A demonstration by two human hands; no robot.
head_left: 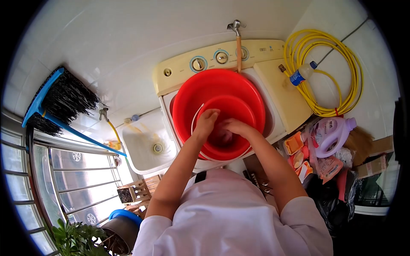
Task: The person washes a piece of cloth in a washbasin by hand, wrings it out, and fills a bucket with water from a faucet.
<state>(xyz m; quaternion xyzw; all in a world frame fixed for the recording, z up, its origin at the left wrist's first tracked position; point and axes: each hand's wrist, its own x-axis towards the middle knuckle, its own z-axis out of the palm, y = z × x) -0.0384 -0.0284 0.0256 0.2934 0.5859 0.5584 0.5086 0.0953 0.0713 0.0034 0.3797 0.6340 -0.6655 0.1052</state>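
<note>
A red bucket (252, 115) with a white handle stands inside a larger red basin (183, 96), which sits on top of a washing machine (171, 77). Both of my hands reach into the bucket. My left hand (206, 121) is at the bucket's left inner side, its fingers curled together. My right hand (235, 126) is bent downward opposite it, fingers drawn in. Low between the hands shows a blurred, pale pinkish patch (225, 136); I cannot make out what it is. The fingertips are partly hidden.
A white sink (141, 149) adjoins the washer on the left, near a blue-handled broom (64, 121). At right hang a coiled yellow hose (354, 77) and a bottle (301, 75). Below them stand a purple detergent jug (337, 132) and bags. A tap (235, 27) is above.
</note>
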